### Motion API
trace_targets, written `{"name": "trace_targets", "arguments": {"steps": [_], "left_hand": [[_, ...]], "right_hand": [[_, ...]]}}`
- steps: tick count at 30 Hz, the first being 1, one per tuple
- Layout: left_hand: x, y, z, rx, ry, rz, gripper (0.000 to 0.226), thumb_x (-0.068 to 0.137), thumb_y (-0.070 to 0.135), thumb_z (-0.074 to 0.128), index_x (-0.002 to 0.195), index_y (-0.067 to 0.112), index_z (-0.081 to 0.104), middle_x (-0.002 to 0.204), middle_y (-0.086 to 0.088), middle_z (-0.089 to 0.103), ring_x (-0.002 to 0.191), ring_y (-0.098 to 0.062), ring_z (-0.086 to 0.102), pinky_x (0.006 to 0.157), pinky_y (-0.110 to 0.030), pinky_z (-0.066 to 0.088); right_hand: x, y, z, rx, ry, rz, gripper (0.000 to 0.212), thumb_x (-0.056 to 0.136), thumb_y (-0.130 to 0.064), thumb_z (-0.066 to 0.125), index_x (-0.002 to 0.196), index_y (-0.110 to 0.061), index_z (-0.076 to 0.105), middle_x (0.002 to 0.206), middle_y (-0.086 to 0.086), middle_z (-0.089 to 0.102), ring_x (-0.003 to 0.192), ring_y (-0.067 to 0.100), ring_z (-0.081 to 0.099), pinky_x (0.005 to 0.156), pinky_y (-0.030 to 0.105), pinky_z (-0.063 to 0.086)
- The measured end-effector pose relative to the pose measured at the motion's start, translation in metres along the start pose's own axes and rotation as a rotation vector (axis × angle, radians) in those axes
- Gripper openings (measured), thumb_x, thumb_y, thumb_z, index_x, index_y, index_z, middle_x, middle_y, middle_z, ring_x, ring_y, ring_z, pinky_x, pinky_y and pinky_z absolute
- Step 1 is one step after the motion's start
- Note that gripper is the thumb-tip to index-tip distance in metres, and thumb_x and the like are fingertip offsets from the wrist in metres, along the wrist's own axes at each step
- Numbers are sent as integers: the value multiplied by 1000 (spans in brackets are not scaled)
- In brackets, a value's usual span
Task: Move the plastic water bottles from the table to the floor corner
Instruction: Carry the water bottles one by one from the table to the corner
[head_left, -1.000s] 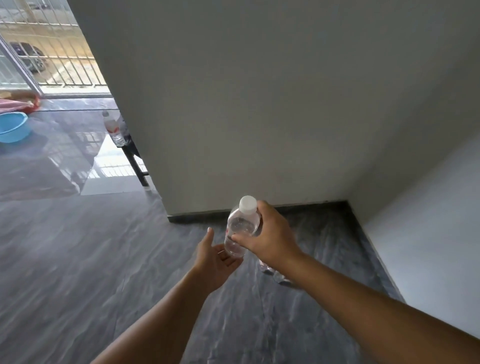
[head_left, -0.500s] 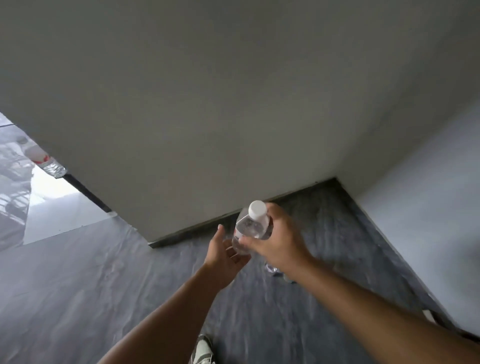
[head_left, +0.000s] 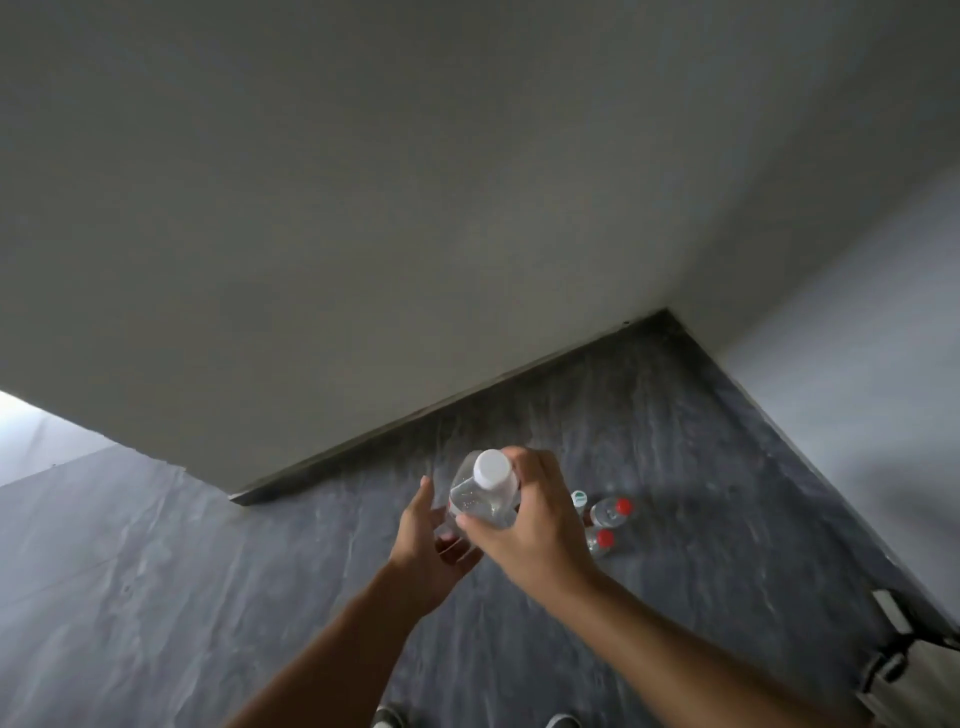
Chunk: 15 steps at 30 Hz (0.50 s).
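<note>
My right hand (head_left: 535, 525) grips a clear plastic water bottle (head_left: 483, 493) with a white cap around its upper body, held upright above the dark floor. My left hand (head_left: 428, 545) sits just left of and below the bottle, fingers relaxed, palm toward it, holding nothing. Behind my right hand, three more bottles stand on the floor: two with red caps (head_left: 613, 512) (head_left: 600, 541) and one with a green-and-white cap (head_left: 579, 500). They are partly hidden by my hand.
Grey walls meet at the floor corner (head_left: 667, 314) beyond the bottles. A dark skirting runs along the wall base (head_left: 415, 415). A metal frame (head_left: 891, 639) shows at the lower right. My shoe tips (head_left: 387, 717) appear at the bottom edge.
The view has tilted further down and closer to the corner. The bottles on the floor have come into sight beside my right hand. My grip on the bottle is unchanged.
</note>
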<state>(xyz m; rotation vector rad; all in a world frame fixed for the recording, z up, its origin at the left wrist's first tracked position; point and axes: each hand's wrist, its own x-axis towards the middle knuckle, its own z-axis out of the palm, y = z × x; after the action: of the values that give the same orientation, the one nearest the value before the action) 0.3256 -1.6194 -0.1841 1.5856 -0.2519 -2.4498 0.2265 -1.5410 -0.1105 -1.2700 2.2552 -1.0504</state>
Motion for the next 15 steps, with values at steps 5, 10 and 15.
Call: {"name": "trace_targets", "arguments": {"steps": [5, 10, 15], "left_hand": [[105, -29, -40, 3, 22, 4, 68, 95, 56, 43, 121, -5, 58, 85, -24, 69, 84, -33, 66, 72, -41, 52], [226, -62, -70, -15, 58, -18, 66, 95, 55, 45, 126, -3, 53, 98, -25, 65, 87, -33, 65, 66, -40, 51], [328, -90, -94, -48, 33, -49, 70, 93, 57, 45, 134, -1, 47, 121, -25, 59, 105, -36, 61, 79, -43, 52]], "right_hand": [[1, 97, 79, -15, -1, 27, 62, 61, -33, 84, 114, -16, 55, 109, -5, 44, 92, 13, 59, 73, 25, 55], [2, 207, 161, -46, 45, 83, 63, 60, -30, 86, 113, -16, 55, 108, -5, 45, 89, 12, 58, 69, 14, 48], [1, 301, 230, -114, 124, 107, 59, 63, -29, 86, 111, -10, 58, 105, 2, 51, 89, 17, 61, 68, 28, 56]]}}
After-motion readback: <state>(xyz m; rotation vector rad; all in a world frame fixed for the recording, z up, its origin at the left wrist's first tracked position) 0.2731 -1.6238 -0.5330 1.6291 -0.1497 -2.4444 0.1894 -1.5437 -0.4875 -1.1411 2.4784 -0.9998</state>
